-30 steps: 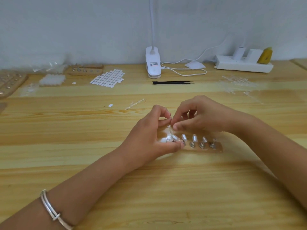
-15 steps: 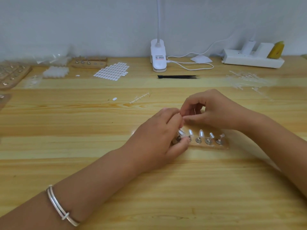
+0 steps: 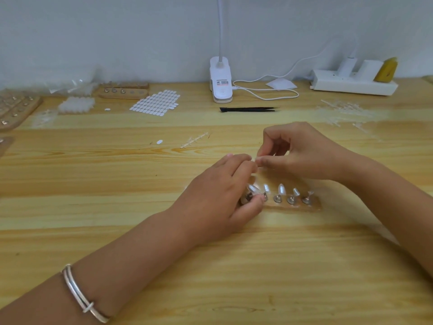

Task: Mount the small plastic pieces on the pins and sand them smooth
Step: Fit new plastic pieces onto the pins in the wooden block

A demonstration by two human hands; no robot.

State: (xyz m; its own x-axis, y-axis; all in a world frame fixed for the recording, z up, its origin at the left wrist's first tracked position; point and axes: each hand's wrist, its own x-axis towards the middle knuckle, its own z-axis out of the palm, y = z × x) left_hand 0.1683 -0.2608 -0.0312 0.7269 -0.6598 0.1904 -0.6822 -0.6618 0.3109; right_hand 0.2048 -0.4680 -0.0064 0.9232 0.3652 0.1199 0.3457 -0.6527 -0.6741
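clear plastic pieces (image 3: pixel 281 190) already sit on the pins (image 3: pixel 291 199) of the wooden strip (image 3: pixel 314 206) mid-table, the left hand (image 3: pixel 222 202) gripping the end pin, the right hand (image 3: pixel 302 153) pinching a pale sliver (image 3: pixel 255 158) close by, so sanding looks mostly ahead.

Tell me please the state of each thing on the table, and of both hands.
left hand, grips the left end of the pin strip.
right hand, pinches a small clear piece above the strip.
pin strip, lying flat on the table.
plastic pieces, mounted in a row on the strip.
tweezers, lying on the table, untouched.
power strip, plugs inserted.
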